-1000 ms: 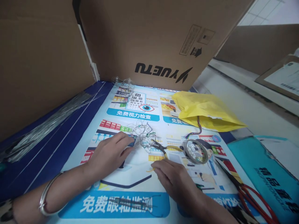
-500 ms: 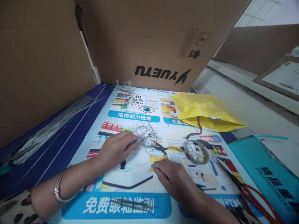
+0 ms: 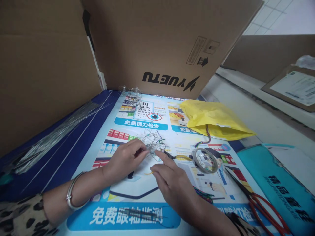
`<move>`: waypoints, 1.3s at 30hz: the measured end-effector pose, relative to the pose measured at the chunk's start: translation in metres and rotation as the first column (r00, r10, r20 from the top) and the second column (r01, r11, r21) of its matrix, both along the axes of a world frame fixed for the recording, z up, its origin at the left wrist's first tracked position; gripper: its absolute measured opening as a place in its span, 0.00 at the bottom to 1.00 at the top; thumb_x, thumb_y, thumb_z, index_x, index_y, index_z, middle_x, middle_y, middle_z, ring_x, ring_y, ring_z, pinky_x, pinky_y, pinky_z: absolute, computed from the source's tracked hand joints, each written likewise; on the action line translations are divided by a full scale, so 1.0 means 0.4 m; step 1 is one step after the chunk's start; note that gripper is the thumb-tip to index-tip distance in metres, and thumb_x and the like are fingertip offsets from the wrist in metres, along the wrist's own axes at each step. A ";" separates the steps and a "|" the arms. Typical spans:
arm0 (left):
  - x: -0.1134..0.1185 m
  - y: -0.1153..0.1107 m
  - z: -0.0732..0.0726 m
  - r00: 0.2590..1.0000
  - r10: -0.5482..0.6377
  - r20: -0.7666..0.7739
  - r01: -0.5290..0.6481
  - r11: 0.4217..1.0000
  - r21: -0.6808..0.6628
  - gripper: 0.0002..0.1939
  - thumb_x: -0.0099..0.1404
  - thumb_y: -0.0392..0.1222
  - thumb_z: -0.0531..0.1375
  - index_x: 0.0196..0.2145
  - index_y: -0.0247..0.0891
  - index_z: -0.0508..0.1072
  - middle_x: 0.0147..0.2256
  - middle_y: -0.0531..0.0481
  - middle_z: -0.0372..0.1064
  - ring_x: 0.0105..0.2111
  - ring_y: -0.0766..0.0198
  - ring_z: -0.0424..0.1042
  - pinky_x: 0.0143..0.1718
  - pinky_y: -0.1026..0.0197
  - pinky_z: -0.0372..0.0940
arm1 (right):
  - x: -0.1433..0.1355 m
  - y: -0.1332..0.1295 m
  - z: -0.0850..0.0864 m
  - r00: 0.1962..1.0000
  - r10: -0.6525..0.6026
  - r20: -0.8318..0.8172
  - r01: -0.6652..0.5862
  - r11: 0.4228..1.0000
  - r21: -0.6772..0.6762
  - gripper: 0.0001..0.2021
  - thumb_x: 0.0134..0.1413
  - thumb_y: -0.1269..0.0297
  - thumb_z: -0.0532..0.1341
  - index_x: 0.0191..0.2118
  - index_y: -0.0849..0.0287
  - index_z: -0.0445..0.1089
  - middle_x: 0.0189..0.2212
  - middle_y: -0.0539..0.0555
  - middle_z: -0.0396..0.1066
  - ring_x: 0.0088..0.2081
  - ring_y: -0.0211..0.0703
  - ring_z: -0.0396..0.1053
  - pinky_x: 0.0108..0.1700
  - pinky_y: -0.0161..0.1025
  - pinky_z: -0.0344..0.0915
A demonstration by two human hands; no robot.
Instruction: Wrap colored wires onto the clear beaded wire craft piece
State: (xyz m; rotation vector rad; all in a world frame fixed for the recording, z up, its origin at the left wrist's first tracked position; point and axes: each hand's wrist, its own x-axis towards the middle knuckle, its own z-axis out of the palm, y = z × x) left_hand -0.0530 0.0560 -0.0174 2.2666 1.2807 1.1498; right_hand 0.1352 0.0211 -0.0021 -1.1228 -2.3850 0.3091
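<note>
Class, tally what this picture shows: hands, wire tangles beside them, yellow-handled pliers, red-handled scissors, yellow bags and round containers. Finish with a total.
Left hand and right hand: 2
Wire tangle beside them: 1
Yellow-handled pliers: 1
Red-handled scissors: 1
Yellow bag: 1
Round container: 1
Total: 7

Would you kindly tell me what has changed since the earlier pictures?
The right hand moved forward and left, its index finger now extended toward the wire tangle. The left hand edged right, its fingertips at the tangle. The yellow strand stays in the right hand; the pliers, scissors and yellow bag lie as before.
</note>
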 end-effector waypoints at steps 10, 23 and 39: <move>0.021 -0.040 0.027 0.995 0.084 0.059 -0.078 0.992 -0.097 0.05 0.59 0.32 0.58 0.26 0.36 0.68 0.24 0.54 0.67 0.25 0.69 0.66 0.27 0.66 0.60 | -0.027 0.015 0.016 0.958 -0.042 0.285 0.105 0.972 -0.210 0.12 0.58 0.74 0.49 0.38 0.61 0.70 0.43 0.64 0.73 0.60 0.56 0.55 0.46 0.47 0.69; 0.018 -0.032 0.034 0.993 0.116 0.037 -0.113 0.990 -0.083 0.04 0.59 0.32 0.57 0.27 0.37 0.69 0.24 0.54 0.68 0.25 0.68 0.67 0.26 0.66 0.62 | -0.030 0.034 -0.011 0.981 -0.094 -0.171 0.026 0.930 -0.366 0.10 0.54 0.75 0.52 0.32 0.57 0.68 0.42 0.58 0.72 0.64 0.46 0.47 0.56 0.47 0.59; 0.001 -0.009 0.020 0.988 0.150 -0.027 -0.152 0.983 -0.107 0.02 0.60 0.34 0.57 0.30 0.37 0.69 0.27 0.53 0.69 0.27 0.67 0.68 0.28 0.64 0.63 | -0.002 0.043 -0.025 0.963 -0.077 -0.260 -0.024 0.932 -0.362 0.09 0.52 0.76 0.55 0.32 0.57 0.70 0.46 0.58 0.67 0.54 0.46 0.62 0.50 0.44 0.62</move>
